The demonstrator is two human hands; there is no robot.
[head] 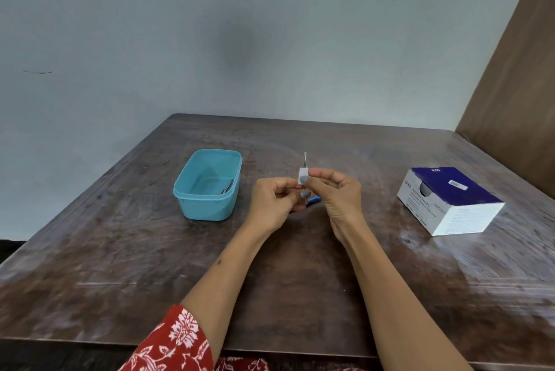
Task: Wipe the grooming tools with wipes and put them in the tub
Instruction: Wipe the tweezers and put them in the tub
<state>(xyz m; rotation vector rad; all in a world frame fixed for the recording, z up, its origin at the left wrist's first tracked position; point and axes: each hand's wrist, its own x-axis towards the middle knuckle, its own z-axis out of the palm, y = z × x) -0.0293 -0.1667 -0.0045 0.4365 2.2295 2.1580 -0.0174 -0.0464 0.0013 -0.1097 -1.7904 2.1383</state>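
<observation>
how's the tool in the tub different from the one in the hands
The tool in the tub lies flat on the floor of the teal tub, untouched; the held tool stands upright above the table. The tub tool is bare, while the held one has a white wipe pinched around it by the right hand, with the left hand gripping its lower end. Both look thin and metallic.

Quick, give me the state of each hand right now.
Left hand: closed, holding the lower end of a thin metal tool.
Right hand: closed, pinching a white wipe around that tool.
</observation>
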